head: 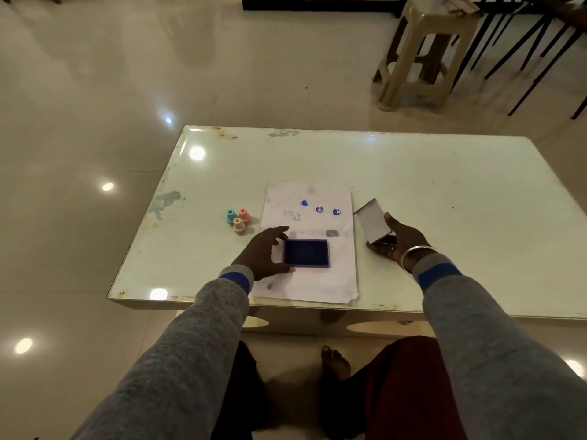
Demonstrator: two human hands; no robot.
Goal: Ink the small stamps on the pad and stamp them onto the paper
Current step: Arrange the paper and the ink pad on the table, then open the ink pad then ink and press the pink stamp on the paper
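Note:
A white paper [317, 281] lies on the pale table [413, 192] and bears several blue stamp marks near its far end. On the paper's near half sits the open blue ink pad [306, 253]. My left hand [265, 254] grips the pad's left edge, thumb at the near corner and fingers at the far corner. Right of the paper, my right hand [398, 241] holds the pad's grey lid [371, 219] tilted above the table. Three small stamps, teal [231, 215], pink [244, 215] and tan [238, 225], stand clustered left of the paper.
The table's near edge runs just beyond my knees. A beige plastic stool [419, 55] and dark chair legs [524, 42] stand on the glossy floor beyond the table's far right. My bare foot [335, 360] rests under the table.

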